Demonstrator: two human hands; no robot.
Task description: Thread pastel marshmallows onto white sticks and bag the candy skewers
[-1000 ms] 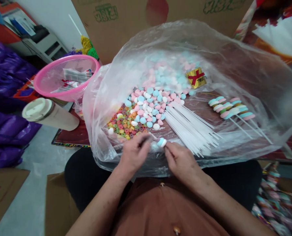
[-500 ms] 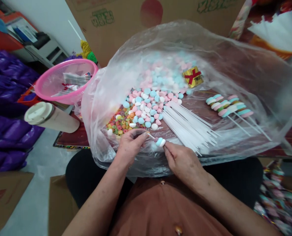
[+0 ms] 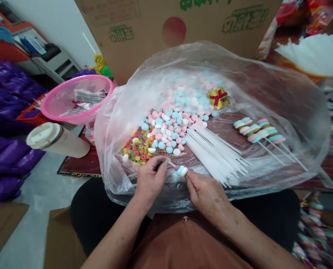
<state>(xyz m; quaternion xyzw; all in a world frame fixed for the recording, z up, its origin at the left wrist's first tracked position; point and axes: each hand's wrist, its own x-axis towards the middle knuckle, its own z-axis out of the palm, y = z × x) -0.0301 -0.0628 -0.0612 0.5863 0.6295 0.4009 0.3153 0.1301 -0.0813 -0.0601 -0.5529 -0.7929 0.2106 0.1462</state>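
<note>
My right hand (image 3: 208,192) is closed on a thin white stick (image 3: 172,163), just below the marshmallows (image 3: 182,171) threaded on it, one blue and one white. A small dull-purple piece sits above them, and the stick's bare tip points up and left. At that tip my left hand (image 3: 152,177) pinches thumb and forefinger together on a small coloured cereal ring, mostly hidden by the fingers. Beyond the left hand lie loose cereal rings (image 3: 139,144) and a heap of pink, blue and white marshmallows (image 3: 169,129). A bundle of white sticks (image 3: 215,155) lies right of the heap.
A clear plastic bag (image 3: 267,82) spreads around the sweets. Finished marshmallow skewers (image 3: 260,130) and a gold packet (image 3: 219,98) lie inside. At left stand a pink basket (image 3: 47,106) and a lidded cup (image 3: 68,142). A cardboard box (image 3: 149,45) rises behind.
The view has tilted up slightly, so things appear lower. Both hands stay at the stick, with the left fingers still at its tip; the marshmallows on it look the same.
</note>
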